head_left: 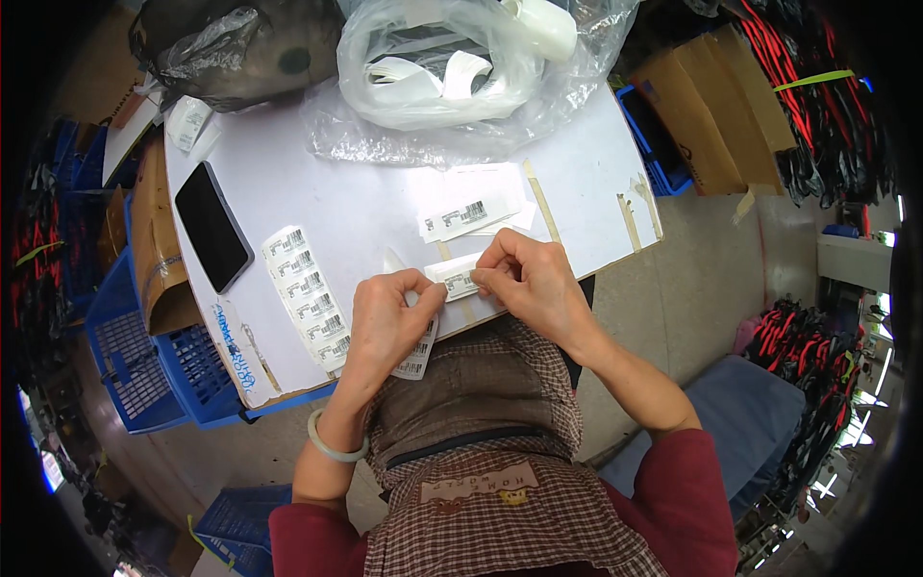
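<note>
Left hand (385, 310) and right hand (538, 281) each pinch an end of a barcoded white slip (456, 285), near the counter (358, 213) edge.
This slip looks nearly done; outward from the grip, piled slips (471, 210) at twelve o'clock seem finished, while a label strip (308, 296) at nine o'clock, full of labels, suggests plenty left.

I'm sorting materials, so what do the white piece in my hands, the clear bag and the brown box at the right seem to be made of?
White piece: probably paper or film, smooth; it looks thin, with dark print.
Clear bag: thin plastic, glossy; it is see-through, and its creases glint.
Brown box: likely cardboard, matte; dull brown walls with flaps.
</note>
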Demonstrator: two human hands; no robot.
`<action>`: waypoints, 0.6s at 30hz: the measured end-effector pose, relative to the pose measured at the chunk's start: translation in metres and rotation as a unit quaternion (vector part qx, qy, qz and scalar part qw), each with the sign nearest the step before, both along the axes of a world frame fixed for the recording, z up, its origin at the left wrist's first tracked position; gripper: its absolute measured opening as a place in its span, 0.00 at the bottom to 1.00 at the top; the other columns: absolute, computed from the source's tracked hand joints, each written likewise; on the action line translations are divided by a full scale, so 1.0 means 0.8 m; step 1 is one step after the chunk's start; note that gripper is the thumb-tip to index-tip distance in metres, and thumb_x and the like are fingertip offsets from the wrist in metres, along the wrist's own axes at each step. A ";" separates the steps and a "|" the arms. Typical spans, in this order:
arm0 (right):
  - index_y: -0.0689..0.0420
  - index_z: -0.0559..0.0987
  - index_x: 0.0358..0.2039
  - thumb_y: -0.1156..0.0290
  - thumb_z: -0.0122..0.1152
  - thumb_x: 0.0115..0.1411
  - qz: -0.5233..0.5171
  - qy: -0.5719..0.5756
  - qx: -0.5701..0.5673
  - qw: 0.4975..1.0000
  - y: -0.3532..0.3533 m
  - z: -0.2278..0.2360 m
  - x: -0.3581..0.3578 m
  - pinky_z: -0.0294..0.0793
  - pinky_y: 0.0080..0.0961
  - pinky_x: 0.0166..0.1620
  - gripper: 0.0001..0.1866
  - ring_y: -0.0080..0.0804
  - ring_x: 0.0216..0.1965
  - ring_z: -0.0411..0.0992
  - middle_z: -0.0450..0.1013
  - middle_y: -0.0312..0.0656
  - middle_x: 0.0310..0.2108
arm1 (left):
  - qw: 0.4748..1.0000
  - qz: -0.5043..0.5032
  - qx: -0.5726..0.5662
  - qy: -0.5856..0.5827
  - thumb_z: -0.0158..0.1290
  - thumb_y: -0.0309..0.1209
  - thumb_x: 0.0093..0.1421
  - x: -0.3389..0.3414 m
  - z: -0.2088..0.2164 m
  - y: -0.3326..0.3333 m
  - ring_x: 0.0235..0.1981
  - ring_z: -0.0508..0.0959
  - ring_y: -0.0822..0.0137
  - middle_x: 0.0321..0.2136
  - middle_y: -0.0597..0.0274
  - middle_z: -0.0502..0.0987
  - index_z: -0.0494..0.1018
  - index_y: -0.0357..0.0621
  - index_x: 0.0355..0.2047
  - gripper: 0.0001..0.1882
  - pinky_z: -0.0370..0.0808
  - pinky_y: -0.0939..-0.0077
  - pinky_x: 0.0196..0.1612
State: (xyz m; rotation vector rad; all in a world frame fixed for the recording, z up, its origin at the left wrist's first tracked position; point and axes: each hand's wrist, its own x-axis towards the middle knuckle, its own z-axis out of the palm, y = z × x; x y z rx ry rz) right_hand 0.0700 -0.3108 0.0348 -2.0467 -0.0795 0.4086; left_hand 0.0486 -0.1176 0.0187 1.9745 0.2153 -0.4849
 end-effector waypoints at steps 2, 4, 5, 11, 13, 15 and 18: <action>0.65 0.76 0.25 0.75 0.64 0.53 -0.001 -0.001 -0.009 1.000 0.001 0.001 0.000 0.74 0.30 0.27 0.07 0.36 0.22 0.77 0.76 0.47 0.20 | 1.000 0.000 -0.004 -0.002 0.57 0.31 0.55 0.000 0.002 0.000 0.12 0.69 0.77 0.09 0.58 0.71 0.80 0.32 0.25 0.12 0.64 0.76 0.17; 0.65 0.76 0.25 0.75 0.64 0.53 -0.001 -0.005 -0.010 1.000 0.002 0.002 0.000 0.74 0.30 0.27 0.07 0.37 0.22 0.77 0.75 0.48 0.19 | 1.000 0.007 -0.016 -0.006 0.58 0.34 0.55 -0.001 -0.006 0.002 0.11 0.70 0.73 0.09 0.57 0.71 0.80 0.33 0.23 0.13 0.65 0.74 0.17; 0.65 0.76 0.25 0.75 0.64 0.54 0.000 -0.007 -0.009 1.000 0.002 0.003 0.000 0.74 0.30 0.27 0.07 0.37 0.22 0.77 0.75 0.48 0.19 | 1.000 0.011 -0.022 -0.008 0.58 0.35 0.55 -0.001 -0.008 0.003 0.11 0.70 0.71 0.09 0.57 0.71 0.80 0.34 0.22 0.14 0.66 0.73 0.18; 0.64 0.76 0.25 0.76 0.62 0.54 0.010 -0.056 -0.062 0.996 0.005 0.003 0.000 0.73 0.29 0.26 0.06 0.35 0.21 0.76 0.75 0.46 0.18 | 0.983 -0.090 0.149 -0.062 0.60 0.44 0.57 0.010 0.007 -0.012 0.10 0.72 0.57 0.08 0.54 0.72 0.78 0.38 0.16 0.22 0.69 0.66 0.19; 0.64 0.76 0.25 0.76 0.62 0.54 0.036 -0.114 -0.120 0.986 0.008 0.002 -0.004 0.73 0.28 0.26 0.05 0.32 0.20 0.76 0.75 0.45 0.17 | 0.983 -0.087 0.147 -0.071 0.60 0.43 0.57 0.009 0.005 -0.011 0.10 0.71 0.58 0.08 0.54 0.71 0.78 0.38 0.16 0.22 0.68 0.66 0.19; 0.64 0.77 0.25 0.77 0.62 0.54 -0.006 -0.046 -0.006 0.999 0.004 0.011 0.003 0.72 0.27 0.26 0.04 0.29 0.20 0.75 0.75 0.44 0.17 | 0.990 -0.039 0.110 -0.074 0.60 0.43 0.57 0.012 0.011 -0.006 0.09 0.70 0.59 0.07 0.53 0.70 0.77 0.37 0.15 0.22 0.68 0.66 0.18; 0.65 0.77 0.26 0.76 0.64 0.51 -0.053 -0.022 0.069 0.996 -0.009 0.019 0.030 0.71 0.23 0.26 0.06 0.27 0.20 0.74 0.75 0.44 0.17 | 0.992 0.040 0.092 -0.080 0.62 0.43 0.55 0.034 0.045 0.001 0.09 0.68 0.60 0.07 0.54 0.68 0.75 0.36 0.13 0.23 0.66 0.67 0.18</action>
